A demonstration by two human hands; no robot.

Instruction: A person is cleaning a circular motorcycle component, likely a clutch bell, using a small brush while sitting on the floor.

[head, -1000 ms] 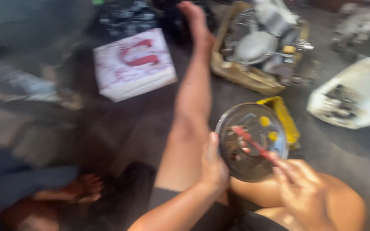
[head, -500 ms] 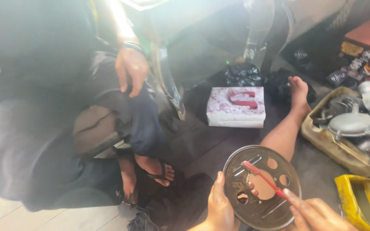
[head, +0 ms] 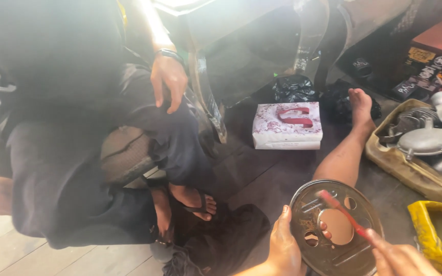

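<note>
The round metal plate (head: 333, 230), dull grey-brown with several round and slotted holes cut through it, stands low in the view, tilted on edge above the wearer's lap. The left hand (head: 285, 245) clamps its left rim, thumb on the face and fingers behind. The right hand (head: 397, 258), well apart from the left, closes around the handle of a red toothbrush (head: 344, 212), whose head lies against the upper part of the plate near the large centre hole; the bristles are too blurred to make out.

The wearer's bare leg (head: 344, 153) stretches away across the dark floor (head: 262, 174), foot up near a black plastic bag (head: 292, 88). Just beside the plate on the right sits a yellow plastic tub (head: 420, 225). Beyond it, a tan tray (head: 384, 158) holds grey metal engine parts (head: 425, 138). A white box with red markings (head: 287, 125) lies on the floor near the foot.

On the left another person in dark clothes crouches, one hand (head: 169, 82) resting on a knee, feet in sandals (head: 195, 202).
</note>
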